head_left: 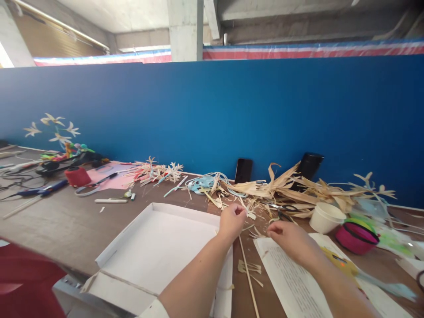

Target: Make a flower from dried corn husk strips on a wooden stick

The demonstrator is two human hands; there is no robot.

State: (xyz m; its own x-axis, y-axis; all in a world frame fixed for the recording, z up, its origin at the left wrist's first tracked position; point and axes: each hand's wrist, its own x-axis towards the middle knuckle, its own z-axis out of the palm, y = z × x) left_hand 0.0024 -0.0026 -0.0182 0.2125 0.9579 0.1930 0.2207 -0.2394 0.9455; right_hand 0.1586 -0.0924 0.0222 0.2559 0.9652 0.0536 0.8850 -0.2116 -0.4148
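My left hand (233,221) is closed in a pinch over the right edge of the white box lid (179,243). Pale husk scraps (251,215) lie or hang right by its fingertips; what the fingers hold is too small to tell. To the right, my right hand (286,236) is also pinched closed, above a printed sheet (288,278). A small pale curl (272,221) shows at its fingertips, but its grip is not clear. Between my forearms lie a thin wooden stick (248,274) and cut husk pieces (249,266).
Dried corn husks (278,187) and scissors (281,206) lie beyond my hands, with two phones (243,171) against the blue partition (215,119). A white cup (327,217) and magenta container (356,237) stand right. Husk flowers (54,128) and a red spool (77,176) are left.
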